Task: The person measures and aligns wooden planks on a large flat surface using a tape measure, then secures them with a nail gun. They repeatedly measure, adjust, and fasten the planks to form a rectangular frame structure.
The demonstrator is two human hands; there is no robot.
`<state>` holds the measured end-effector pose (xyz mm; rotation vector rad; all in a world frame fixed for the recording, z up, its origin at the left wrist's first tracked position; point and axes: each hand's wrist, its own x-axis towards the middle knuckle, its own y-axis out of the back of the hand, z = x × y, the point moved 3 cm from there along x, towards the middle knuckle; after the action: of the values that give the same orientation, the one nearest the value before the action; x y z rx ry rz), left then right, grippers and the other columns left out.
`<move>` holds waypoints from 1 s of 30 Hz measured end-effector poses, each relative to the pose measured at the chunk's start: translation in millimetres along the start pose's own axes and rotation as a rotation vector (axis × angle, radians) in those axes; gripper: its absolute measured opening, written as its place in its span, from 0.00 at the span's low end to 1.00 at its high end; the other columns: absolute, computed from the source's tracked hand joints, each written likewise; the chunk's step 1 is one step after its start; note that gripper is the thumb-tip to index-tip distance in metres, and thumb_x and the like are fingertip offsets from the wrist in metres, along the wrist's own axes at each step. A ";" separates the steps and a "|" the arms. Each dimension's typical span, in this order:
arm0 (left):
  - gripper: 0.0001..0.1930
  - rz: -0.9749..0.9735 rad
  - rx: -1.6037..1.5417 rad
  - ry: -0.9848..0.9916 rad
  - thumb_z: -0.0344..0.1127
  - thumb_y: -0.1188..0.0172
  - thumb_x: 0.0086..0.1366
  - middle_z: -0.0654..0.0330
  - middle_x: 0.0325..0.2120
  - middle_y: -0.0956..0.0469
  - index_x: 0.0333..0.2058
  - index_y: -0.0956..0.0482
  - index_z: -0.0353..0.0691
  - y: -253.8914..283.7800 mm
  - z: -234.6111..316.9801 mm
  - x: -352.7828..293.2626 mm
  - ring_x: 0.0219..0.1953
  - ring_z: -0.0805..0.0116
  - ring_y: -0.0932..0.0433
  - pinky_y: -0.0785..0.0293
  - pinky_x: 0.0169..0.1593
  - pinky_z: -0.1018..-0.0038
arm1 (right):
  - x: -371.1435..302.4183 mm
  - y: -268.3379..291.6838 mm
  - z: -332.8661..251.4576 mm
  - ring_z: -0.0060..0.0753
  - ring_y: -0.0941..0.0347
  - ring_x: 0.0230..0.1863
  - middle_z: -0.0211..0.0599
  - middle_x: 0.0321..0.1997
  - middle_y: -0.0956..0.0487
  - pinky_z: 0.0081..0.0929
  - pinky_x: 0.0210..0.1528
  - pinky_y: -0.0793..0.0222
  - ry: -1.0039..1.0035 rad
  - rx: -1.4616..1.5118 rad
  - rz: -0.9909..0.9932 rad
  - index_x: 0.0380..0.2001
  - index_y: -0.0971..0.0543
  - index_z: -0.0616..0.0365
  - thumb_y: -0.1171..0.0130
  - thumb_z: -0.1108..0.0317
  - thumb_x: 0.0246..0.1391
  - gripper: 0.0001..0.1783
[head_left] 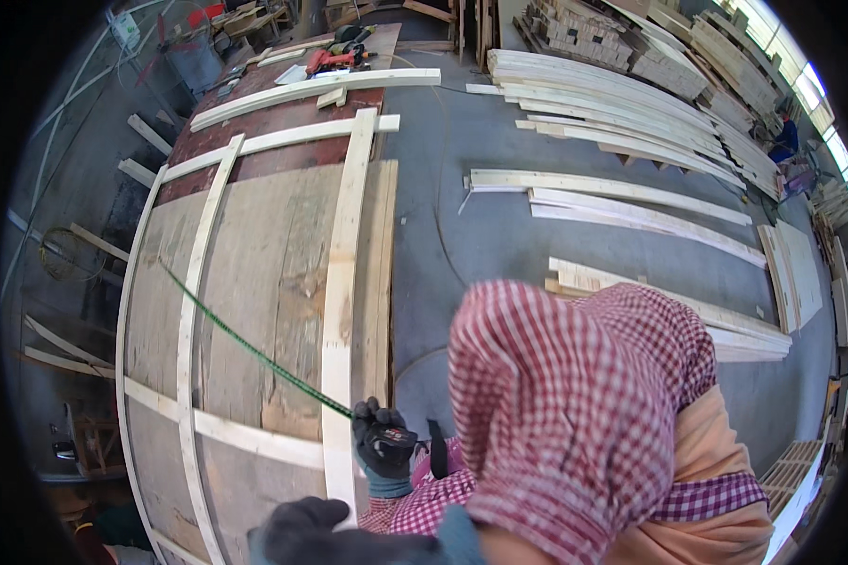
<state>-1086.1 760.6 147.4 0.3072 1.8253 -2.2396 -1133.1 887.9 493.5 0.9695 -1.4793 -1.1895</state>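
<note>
My left hand (384, 441), in a dark glove with a teal cuff, is closed around the case of a tape measure. Its green blade (254, 348) runs out to the upper left, across a pale timber frame (341, 245). Whether the blade's tip touches anything cannot be told. My right hand (325, 539), gloved alike, is low and close at the lower edge, smeared by motion, its fingers partly cut off. A red-and-white checked sleeve (575, 414) of the bent right arm fills the lower right and hides what lies behind it.
The frame lies on a low worktop (283, 169) with worn boards and dark red panels. At its far end sit a loose timber (320, 89) and a red power tool (330, 60). Long boards (612, 108) lie in rows on the grey floor; a thin hose (440, 212) crosses it.
</note>
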 end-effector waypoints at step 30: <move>0.18 0.303 0.231 -0.193 0.39 0.41 0.64 0.66 0.23 0.33 0.50 0.31 0.38 -228.2 0.4 603.3 0.25 0.74 0.29 0.26 0.32 0.74 | 38.7 -144.3 894.3 0.34 0.23 0.43 0.42 0.44 0.20 0.27 0.50 0.30 -0.736 0.507 -0.585 0.46 0.22 0.59 0.38 0.61 0.49 0.22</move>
<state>-1730.4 774.7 174.2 0.3661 1.3281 -2.1795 -2013.2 1007.2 311.1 1.4645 -2.2395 -1.7547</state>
